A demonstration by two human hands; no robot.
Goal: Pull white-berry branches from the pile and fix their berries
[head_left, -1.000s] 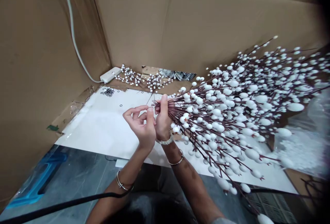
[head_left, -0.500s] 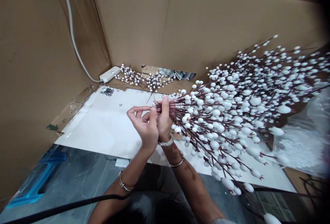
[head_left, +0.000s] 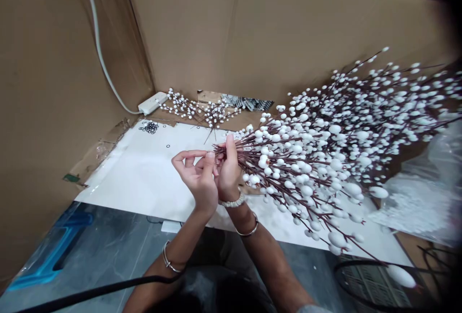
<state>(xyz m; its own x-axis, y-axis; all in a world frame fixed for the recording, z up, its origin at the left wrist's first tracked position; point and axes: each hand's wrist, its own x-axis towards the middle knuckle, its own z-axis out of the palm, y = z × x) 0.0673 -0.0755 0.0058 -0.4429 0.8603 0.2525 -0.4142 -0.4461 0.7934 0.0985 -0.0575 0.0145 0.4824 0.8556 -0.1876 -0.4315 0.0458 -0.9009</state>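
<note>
My right hand (head_left: 229,171) is wrapped round the stem ends of a big bundle of white berry branches (head_left: 335,144), which fans out to the right above the white sheet (head_left: 144,173). My left hand (head_left: 197,176) sits right beside it, thumb and forefinger pinched at the cut tips of the dark stems; whatever small thing they pinch is too small to make out. Both wrists wear bracelets.
A smaller berry sprig (head_left: 197,108) lies at the back by a white power strip (head_left: 153,103) and its cable. Small black rings (head_left: 150,127) are heaped on the sheet's far corner. Cardboard walls surround the spot. A clear plastic bag (head_left: 418,197) lies right, a blue object (head_left: 54,250) lower left.
The bundle has dipped and swung slightly, its lower branches moving right. My left fingers have shifted a little at the stem tips; both hands stay in place.
</note>
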